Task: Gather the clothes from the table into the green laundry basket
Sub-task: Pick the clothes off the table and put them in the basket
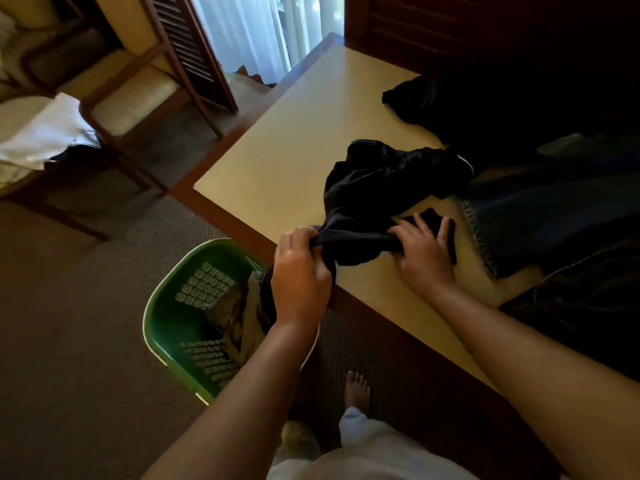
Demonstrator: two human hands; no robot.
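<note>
The left hand (301, 271) clutches one end of a dark garment (381, 181) at the table (294, 140) edge; the right hand (422, 247) grips the same cloth on the tabletop, jeans (536, 230) just beside. The green basket (166, 323) sits on the floor below, some clothes (239, 313) inside

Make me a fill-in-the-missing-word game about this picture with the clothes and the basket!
1. The laundry basket is coloured ____.
2. The left hand grips a dark garment that partly lies on the ____.
3. The laundry basket stands on the person's ____ side.
Missing words: green; table; left.
</note>
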